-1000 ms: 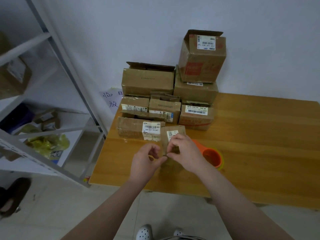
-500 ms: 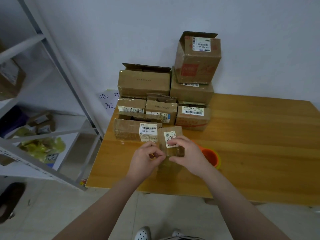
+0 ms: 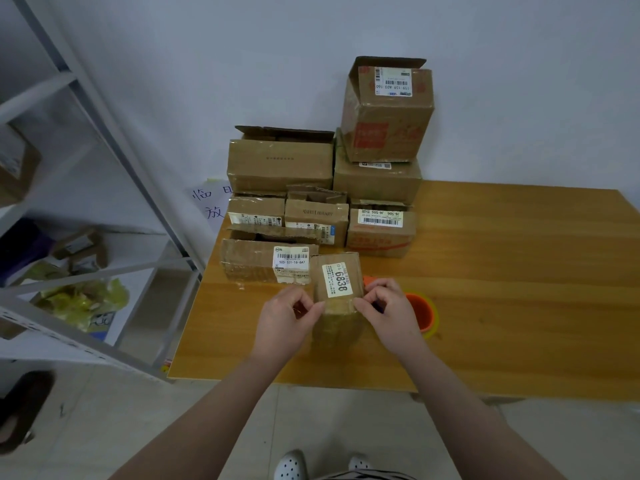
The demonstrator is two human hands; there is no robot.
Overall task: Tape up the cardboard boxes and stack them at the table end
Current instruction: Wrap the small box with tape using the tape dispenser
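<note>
A small cardboard box [image 3: 337,299] with a white label reading 6838 stands near the table's front left. My left hand [image 3: 289,315] pinches its left edge with curled fingers. My right hand [image 3: 388,311] pinches its right edge the same way. An orange tape roll [image 3: 422,315] lies on the table just right of my right hand, partly hidden by it. Behind the small box, several cardboard boxes [image 3: 280,164] are stacked at the table's far left end against the wall, some with open flaps.
The wooden table [image 3: 502,289] stretches to the right. A grey metal shelf rack [image 3: 104,140] stands left of the table, holding boxes and a yellow bag [image 3: 83,299]. A paper sign [image 3: 211,202] hangs on the wall behind the stack.
My hands have moved apart from the top of the small box to its two sides, uncovering the 6838 label. The box stays in place.
</note>
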